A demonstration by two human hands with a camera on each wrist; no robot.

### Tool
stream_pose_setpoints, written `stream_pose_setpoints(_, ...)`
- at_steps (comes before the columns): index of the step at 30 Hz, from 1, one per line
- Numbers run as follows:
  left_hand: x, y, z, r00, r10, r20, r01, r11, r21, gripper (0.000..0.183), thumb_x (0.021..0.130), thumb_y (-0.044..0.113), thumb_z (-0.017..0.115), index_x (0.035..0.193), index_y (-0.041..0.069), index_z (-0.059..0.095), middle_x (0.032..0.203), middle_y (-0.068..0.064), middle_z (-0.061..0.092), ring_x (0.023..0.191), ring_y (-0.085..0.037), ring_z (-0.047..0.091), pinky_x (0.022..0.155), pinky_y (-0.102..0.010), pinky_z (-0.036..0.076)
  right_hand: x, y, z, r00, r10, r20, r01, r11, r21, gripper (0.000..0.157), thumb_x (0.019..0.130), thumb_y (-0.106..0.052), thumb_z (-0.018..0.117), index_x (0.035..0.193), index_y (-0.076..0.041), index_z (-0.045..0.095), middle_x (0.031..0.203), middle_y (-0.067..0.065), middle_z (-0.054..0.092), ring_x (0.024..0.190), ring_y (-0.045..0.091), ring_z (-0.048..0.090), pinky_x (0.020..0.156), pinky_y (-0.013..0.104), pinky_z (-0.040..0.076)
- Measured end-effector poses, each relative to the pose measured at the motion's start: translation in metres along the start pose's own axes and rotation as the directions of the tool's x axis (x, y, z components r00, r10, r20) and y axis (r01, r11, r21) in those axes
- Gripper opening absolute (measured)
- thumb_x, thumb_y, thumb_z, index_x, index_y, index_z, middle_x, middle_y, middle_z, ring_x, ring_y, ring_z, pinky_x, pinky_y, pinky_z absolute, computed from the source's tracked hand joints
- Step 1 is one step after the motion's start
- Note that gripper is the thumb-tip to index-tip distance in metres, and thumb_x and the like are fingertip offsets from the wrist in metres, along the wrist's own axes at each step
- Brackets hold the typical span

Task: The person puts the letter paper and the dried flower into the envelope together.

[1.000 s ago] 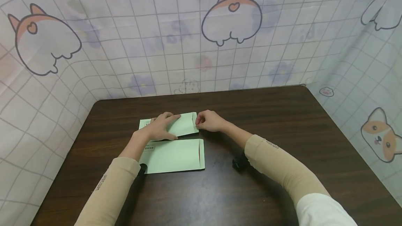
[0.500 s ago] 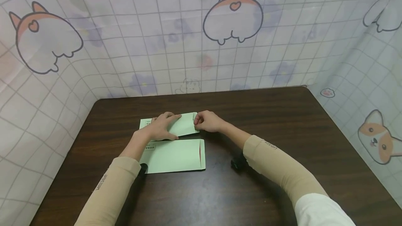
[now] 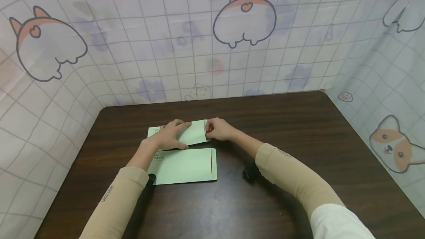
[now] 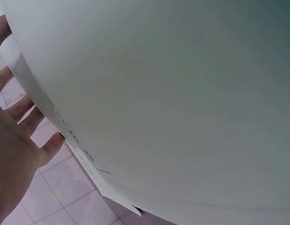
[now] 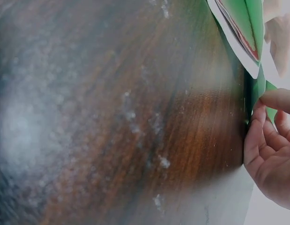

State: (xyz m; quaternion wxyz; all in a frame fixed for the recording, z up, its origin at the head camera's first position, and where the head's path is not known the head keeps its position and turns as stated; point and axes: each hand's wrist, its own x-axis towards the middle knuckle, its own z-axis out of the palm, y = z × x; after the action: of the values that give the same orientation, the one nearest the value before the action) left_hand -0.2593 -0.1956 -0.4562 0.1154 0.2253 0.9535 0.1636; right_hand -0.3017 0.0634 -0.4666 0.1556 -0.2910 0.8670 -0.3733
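Observation:
Two pale green paper envelopes lie flat, one beyond the other. My left hand point(image 3: 170, 134) rests with fingers spread on the far envelope point(image 3: 196, 131), its thumb toward the gap between the two. At that envelope's right end, my right hand point(image 3: 220, 129) pinches the flap between thumb and curled fingers. The near envelope point(image 3: 186, 167) lies below my left wrist, a red strip showing at its right-hand opening. It fills most of the left wrist view, past my left fingers. The right wrist view shows the near envelope's open mouth point(image 5: 250, 23) with reddish edges inside.
A dark brown wooden table point(image 3: 265, 202) bears both envelopes. Behind it and at the sides hangs a white gridded cloth point(image 3: 186, 47) with cartoon dogs. A small black device point(image 3: 250, 172) sits under my right wrist, and another black piece point(image 3: 151, 178) under the left.
My right hand has shifted slightly left at the far envelope's flap, and its fingers cover more of that end. The left hand and the near envelope stay put.

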Motion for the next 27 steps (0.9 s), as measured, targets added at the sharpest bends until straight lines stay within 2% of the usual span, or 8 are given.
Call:
stream_pose_setpoints(12, 0.001, 0.001, -0.002, 1.000, -0.010, 0.011, 0.010, 1.000, -0.013, 0.093, 0.088, 0.043, 0.080, 0.163, 0.018, 0.032, 0.155, -0.018, 0.034, 0.142, -0.040, 0.035, 0.107, -0.071, 0.023, -0.002, -0.005, -0.007, 0.999, 0.019, 0.038, -0.021, 0.998, 0.057, 0.010, 0.090, -0.002, 0.068, 0.092, -0.005, 0.059, 0.077, 0.003, 0.059, 0.066, 0.016, 0.059, 0.062, 0.029, 0.054)
stream_pose_setpoints(21, 0.001, 0.002, -0.002, 1.000, -0.013, 0.016, 0.013, 1.000, -0.015, 0.093, 0.088, 0.043, 0.081, 0.163, 0.018, 0.033, 0.154, -0.018, 0.035, 0.141, -0.040, 0.035, 0.107, -0.071, 0.023, -0.008, -0.001, -0.009, 0.998, 0.012, 0.059, -0.020, 0.992, 0.124, 0.014, 0.092, -0.004, 0.074, 0.095, -0.004, 0.061, 0.083, 0.004, 0.068, 0.073, 0.019, 0.067, 0.066, 0.032, 0.058)
stream_pose_setpoints(27, 0.002, 0.002, -0.003, 1.000, -0.017, 0.015, 0.018, 1.000, -0.005, 0.092, 0.087, 0.043, 0.081, 0.163, 0.018, 0.033, 0.154, -0.018, 0.036, 0.141, -0.040, 0.036, 0.107, -0.071, 0.023, -0.010, -0.005, -0.011, 0.998, -0.019, 0.058, 0.011, 0.992, 0.128, 0.013, 0.093, -0.004, 0.072, 0.100, -0.003, 0.062, 0.086, 0.003, 0.073, 0.077, 0.022, 0.070, 0.067, 0.033, 0.058)
